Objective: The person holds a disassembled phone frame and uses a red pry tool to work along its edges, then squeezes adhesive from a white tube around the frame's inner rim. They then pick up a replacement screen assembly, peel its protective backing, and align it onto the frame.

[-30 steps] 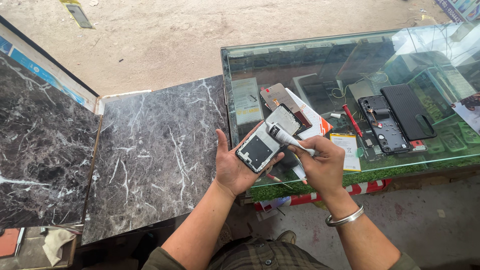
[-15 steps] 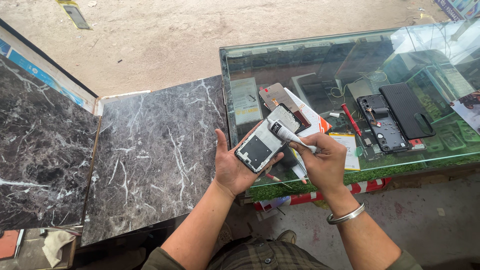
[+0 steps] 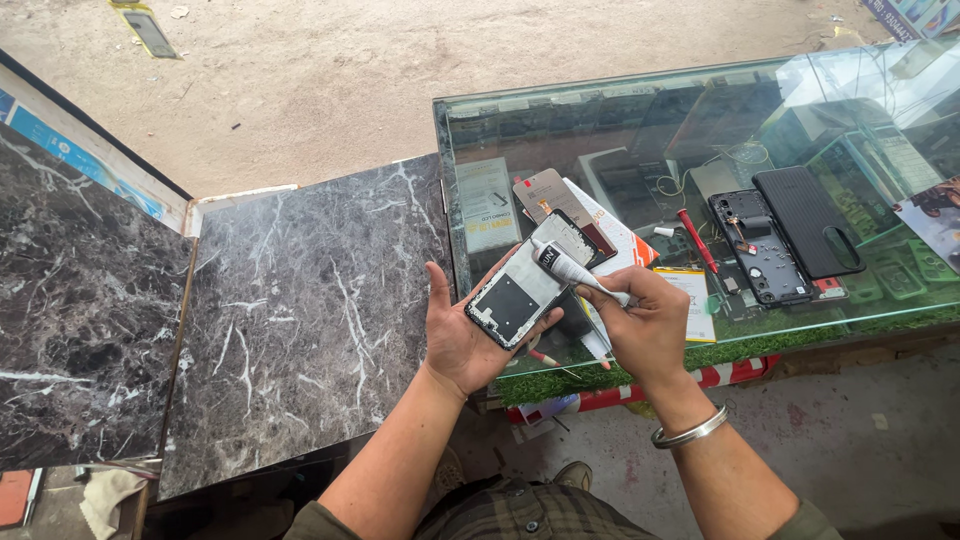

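Note:
My left hand (image 3: 462, 338) cradles an opened phone frame (image 3: 524, 285), its inner side facing up, over the near edge of a glass display counter (image 3: 640, 130). My right hand (image 3: 645, 325) grips a small white glue tube (image 3: 572, 270) with a dark nozzle. The nozzle tip rests at the upper right edge of the frame. A metal bangle (image 3: 688, 432) circles my right wrist.
On the glass lie a disassembled black phone (image 3: 758, 248), a black back cover (image 3: 808, 221), a red screwdriver (image 3: 696, 240), a yellow-edged battery (image 3: 692, 302), flat packets and another phone part (image 3: 548, 195). Dark marble slabs (image 3: 300, 310) stand to the left. Sandy ground lies beyond.
The tube's nozzle has shifted slightly along the phone frame's upper edge. Both hands stay in nearly the same place.

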Tool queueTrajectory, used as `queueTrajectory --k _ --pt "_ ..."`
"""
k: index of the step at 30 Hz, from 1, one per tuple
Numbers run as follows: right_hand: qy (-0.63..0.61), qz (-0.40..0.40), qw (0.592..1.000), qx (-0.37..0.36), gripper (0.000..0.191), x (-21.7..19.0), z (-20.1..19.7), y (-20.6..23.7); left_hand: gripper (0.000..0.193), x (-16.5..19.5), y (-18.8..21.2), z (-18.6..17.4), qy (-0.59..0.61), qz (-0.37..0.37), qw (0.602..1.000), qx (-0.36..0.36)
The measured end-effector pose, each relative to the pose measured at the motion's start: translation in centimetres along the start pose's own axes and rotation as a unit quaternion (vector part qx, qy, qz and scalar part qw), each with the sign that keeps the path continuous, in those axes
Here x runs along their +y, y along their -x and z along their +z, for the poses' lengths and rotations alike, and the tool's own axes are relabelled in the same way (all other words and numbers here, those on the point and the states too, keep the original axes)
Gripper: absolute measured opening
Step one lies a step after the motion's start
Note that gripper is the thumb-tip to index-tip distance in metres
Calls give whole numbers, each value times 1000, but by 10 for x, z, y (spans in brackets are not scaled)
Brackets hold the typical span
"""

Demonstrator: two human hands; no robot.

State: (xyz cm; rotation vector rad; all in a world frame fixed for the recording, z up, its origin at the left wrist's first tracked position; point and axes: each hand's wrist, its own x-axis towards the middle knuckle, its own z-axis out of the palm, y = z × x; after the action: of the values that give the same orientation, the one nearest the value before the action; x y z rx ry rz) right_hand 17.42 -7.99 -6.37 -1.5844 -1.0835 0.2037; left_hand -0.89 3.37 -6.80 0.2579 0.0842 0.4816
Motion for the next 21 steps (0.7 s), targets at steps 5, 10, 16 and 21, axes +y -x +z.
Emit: queueTrajectory --k 5,10,16,21 --pt "-53 -10 999 9 10 1 1 -4 116 0 0 -2 6 0 1000 -4" --pt "-19 -11 1000 -9 11 1 0 -3 116 -1 -1 -3 8 1 1000 -10" --pt "-63 -4 998 -5 10 4 -1 -5 116 -1 0 -2 4 3 1000 -3" --pt "-87 11 996 5 10 7 0 -6 117 -1 -1 -3 -5 6 1000 4"
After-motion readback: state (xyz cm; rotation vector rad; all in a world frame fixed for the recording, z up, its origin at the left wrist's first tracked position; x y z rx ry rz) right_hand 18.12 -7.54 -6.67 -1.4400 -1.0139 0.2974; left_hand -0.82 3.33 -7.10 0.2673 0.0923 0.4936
